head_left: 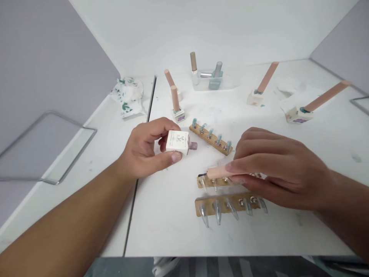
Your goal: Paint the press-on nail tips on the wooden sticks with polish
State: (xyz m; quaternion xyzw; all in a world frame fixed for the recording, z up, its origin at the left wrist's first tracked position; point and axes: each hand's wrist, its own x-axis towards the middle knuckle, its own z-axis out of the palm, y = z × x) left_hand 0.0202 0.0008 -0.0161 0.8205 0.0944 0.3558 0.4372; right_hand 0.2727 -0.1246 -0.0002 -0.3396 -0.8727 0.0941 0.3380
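My left hand (155, 148) is closed around a white square nail polish bottle (177, 142), tipped on its side with its bare threaded neck pointing right. Between the thumb and fingers of my right hand (276, 165) is a peach nail polish brush cap (217, 171). Its dark brush tip lies over the left end of the middle wooden nail stand (204, 184), close to a clear false nail. My fingers hide part of that stand. Nearer me lies another wooden stand (198, 207) with several clear bluish nails. A third stand (211, 139), farther back, carries several teal nails.
Two peach-capped bottles (178, 114) stand at back left, and two more (300, 114) sit at right. A clear plastic tray (227, 85) with small bottles is at the back. Crumpled stained tissue (129, 96) lies left of the dark table seam (152, 96). A wire frame (72, 163) is at far left.
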